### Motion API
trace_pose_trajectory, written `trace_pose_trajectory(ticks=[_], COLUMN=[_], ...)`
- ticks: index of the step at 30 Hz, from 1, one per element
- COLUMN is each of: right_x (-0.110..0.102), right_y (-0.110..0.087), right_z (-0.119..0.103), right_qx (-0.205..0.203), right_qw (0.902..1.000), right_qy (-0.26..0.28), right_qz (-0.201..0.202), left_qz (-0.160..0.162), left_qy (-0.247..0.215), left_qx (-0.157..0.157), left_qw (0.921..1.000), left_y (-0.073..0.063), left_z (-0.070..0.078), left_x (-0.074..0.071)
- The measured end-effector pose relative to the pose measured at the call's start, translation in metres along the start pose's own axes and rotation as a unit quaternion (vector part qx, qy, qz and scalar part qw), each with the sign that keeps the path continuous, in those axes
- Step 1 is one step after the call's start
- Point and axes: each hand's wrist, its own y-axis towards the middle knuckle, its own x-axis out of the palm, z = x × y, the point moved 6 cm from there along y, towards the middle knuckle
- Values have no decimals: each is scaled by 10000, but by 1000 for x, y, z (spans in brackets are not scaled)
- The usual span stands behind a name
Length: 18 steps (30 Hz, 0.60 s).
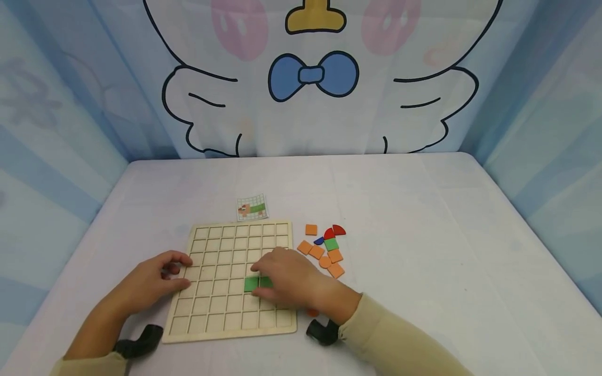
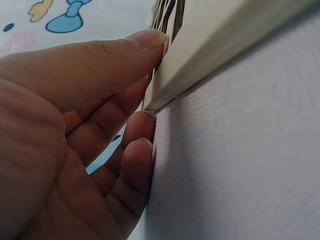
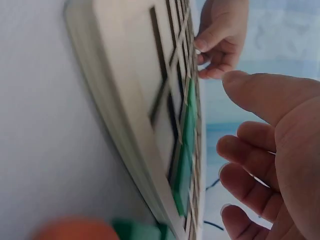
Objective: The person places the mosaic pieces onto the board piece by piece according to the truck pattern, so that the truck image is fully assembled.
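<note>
A pale wooden grid board point(image 1: 211, 303) lies on the table. My left hand point(image 1: 148, 282) rests at its left edge, thumb and fingertips touching the rim, with some fingers loosely curled beside it in the left wrist view. Green square tiles point(image 1: 251, 284) sit in a row of cells, partly hidden under my right hand point(image 1: 293, 279). That hand hovers over the board's right half, thumb and fingers apart. In the right wrist view nothing shows between its fingers, and the green row point(image 3: 184, 175) runs across the board in front of them.
Beyond the board lies a small picture card point(image 1: 252, 208). To its right are several loose pieces: orange squares point(image 1: 311, 230), an orange circle point(image 1: 325, 262), a green square point(image 1: 331, 244), red quarter pieces point(image 1: 338, 230) and a blue piece point(image 1: 319, 241). A reddish-orange piece point(image 1: 312, 312) shows near my right wrist.
</note>
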Motion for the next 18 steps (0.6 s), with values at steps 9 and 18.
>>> trace_pose_trajectory(ticks=[9,18], right_x=[-24,-28], right_y=[-28,-58], right_z=[25,59], right_qx=[52,503], right_qw=[9964,9951], right_qy=[785,715], right_qz=[299,472], left_qz=[35,36], left_qy=[33,68], left_qx=[-29,-19], left_qw=[10000,10000], left_y=[0,0], left_z=[0,2], left_x=[0,0])
